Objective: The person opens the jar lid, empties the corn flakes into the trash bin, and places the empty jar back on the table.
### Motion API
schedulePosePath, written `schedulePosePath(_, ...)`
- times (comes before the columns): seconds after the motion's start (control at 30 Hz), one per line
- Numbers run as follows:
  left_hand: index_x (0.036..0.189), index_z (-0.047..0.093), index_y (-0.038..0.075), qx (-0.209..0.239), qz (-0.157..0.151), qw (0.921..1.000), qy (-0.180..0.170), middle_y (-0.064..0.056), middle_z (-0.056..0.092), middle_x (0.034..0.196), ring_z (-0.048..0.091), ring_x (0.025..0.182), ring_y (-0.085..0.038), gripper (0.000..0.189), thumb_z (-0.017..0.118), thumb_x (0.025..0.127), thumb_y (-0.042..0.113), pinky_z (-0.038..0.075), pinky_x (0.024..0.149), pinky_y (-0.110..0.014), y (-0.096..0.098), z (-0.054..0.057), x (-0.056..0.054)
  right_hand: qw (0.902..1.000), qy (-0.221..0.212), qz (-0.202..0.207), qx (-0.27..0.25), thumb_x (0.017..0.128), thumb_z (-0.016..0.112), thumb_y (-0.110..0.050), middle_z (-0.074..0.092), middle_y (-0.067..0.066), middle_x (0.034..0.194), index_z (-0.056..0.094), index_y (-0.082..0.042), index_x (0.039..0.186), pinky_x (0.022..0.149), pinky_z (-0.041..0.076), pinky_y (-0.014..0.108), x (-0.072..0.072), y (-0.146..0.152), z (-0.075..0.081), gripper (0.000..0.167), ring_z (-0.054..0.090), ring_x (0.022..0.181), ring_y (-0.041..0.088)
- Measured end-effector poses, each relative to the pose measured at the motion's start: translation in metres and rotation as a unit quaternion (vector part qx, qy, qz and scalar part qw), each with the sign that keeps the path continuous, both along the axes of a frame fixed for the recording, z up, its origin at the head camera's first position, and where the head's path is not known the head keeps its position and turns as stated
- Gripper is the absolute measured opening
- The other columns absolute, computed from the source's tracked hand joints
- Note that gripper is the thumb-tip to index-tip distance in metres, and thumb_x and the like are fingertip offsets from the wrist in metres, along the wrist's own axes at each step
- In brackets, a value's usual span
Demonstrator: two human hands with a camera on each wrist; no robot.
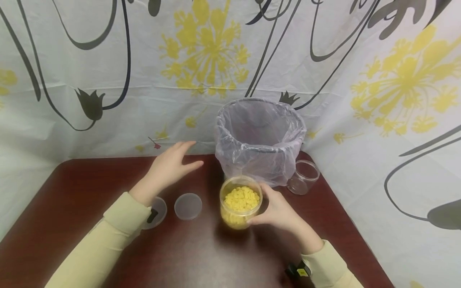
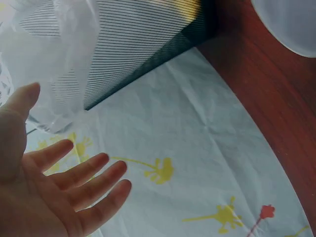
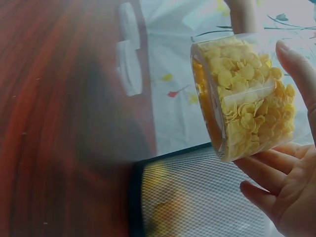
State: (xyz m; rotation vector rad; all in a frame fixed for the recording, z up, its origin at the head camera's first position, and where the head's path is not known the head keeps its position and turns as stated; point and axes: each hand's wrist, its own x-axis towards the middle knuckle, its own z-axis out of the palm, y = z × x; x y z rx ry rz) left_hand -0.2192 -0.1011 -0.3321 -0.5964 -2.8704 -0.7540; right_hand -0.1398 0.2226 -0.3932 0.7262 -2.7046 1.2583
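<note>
My right hand [image 1: 279, 210] grips a clear plastic jar [image 1: 230, 219] filled most of the way with yellow flakes [image 1: 242, 199] like cornflakes. In the right wrist view the flakes [image 3: 252, 94] press against the jar's see-through wall, and thumb and fingers curl round its side. The jar's mouth has no lid on it. My left hand [image 1: 169, 166] hovers over the table, left of the jar, fingers spread and holding nothing. The left wrist view shows the bare palm [image 2: 44, 207] near a mesh bin [image 2: 133, 44] with a plastic liner.
The lined bin [image 1: 257, 160] stands at the back of the dark red table [image 1: 108, 176], against a flower-patterned sheet [image 1: 144, 72]. Right of it sits an empty clear jar [image 1: 302, 182]. Two round translucent lids, one nearer the middle [image 1: 188, 206], lie by the left sleeve [image 1: 108, 236].
</note>
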Motion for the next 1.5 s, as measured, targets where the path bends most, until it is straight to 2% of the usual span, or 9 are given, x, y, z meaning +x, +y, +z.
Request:
schedulePosePath(0.37, 0.150, 0.032, 0.020, 0.071, -0.003, 0.9973, 0.020, -0.010, 0.038, 0.146, 0.040, 0.131, -0.029, 0.080, 0.058, 0.086, 0.061, 0.037, 0.099, -0.051, 0.021, 0.021, -0.003, 0.9999, 0.007, -0.002, -0.011, 0.053, 0.093, -0.038, 0.060, -0.009, 0.121, 0.051, -0.018, 0.133, 0.094, 0.043, 0.041, 0.007, 0.007, 0.023, 0.092, 0.055, 0.110, 0.012)
schedulePosePath(0.7, 0.150, 0.031, 0.022, 0.103, -0.041, 0.9933, 0.034, -0.006, 0.034, 0.150, 0.031, 0.137, -0.025, 0.078, 0.059, 0.087, 0.057, 0.029, 0.106, -0.048, 0.037, 0.036, -0.005, 0.9990, 0.035, -0.004, -0.026, 0.052, 0.095, -0.030, 0.061, -0.003, 0.122, 0.053, -0.014, 0.130, 0.094, 0.040, 0.030, 0.014, 0.014, 0.039, 0.090, 0.053, 0.113, 0.015)
schedulePosePath(0.87, 0.150, 0.031, 0.021, 0.126, -0.056, 0.9899, 0.036, -0.007, 0.032, 0.151, 0.030, 0.137, -0.026, 0.078, 0.062, 0.087, 0.053, 0.027, 0.107, -0.048, 0.044, 0.038, -0.008, 0.9981, 0.036, -0.005, -0.050, 0.054, 0.094, -0.023, 0.060, 0.007, 0.125, 0.053, -0.009, 0.130, 0.096, 0.037, 0.021, 0.016, 0.018, 0.048, 0.088, 0.052, 0.118, 0.017)
schedulePosePath(1.03, 0.149, 0.032, 0.016, 0.162, -0.072, 0.9838, 0.026, -0.008, 0.032, 0.150, 0.032, 0.136, -0.026, 0.080, 0.068, 0.085, 0.049, 0.027, 0.107, -0.047, 0.053, 0.036, -0.015, 0.9964, 0.046, -0.017, -0.069, 0.053, 0.094, -0.015, 0.059, 0.008, 0.125, 0.053, -0.005, 0.130, 0.096, 0.036, 0.018, 0.019, 0.021, 0.059, 0.087, 0.051, 0.117, 0.014)
schedulePosePath(1.3, 0.148, 0.035, 0.018, 0.181, -0.070, 0.9809, 0.002, -0.005, 0.035, 0.149, 0.044, 0.126, -0.026, 0.080, 0.072, 0.083, 0.045, 0.035, 0.102, -0.044, 0.066, 0.034, -0.019, 0.9939, 0.059, -0.026, -0.090, 0.053, 0.092, -0.005, 0.058, 0.011, 0.127, 0.051, -0.002, 0.131, 0.094, 0.038, 0.017, 0.022, 0.028, 0.069, 0.088, 0.051, 0.115, 0.007)
schedulePosePath(1.5, 0.142, 0.045, 0.015, 0.192, -0.072, 0.9787, 0.007, -0.010, 0.039, 0.146, 0.040, 0.130, -0.026, 0.069, 0.072, 0.084, 0.041, 0.032, 0.105, -0.044, 0.074, 0.030, -0.021, 0.9927, 0.073, -0.044, -0.085, 0.053, 0.092, -0.003, 0.058, 0.011, 0.127, 0.051, -0.003, 0.132, 0.090, 0.039, 0.015, 0.025, 0.034, 0.080, 0.089, 0.052, 0.112, 0.005)
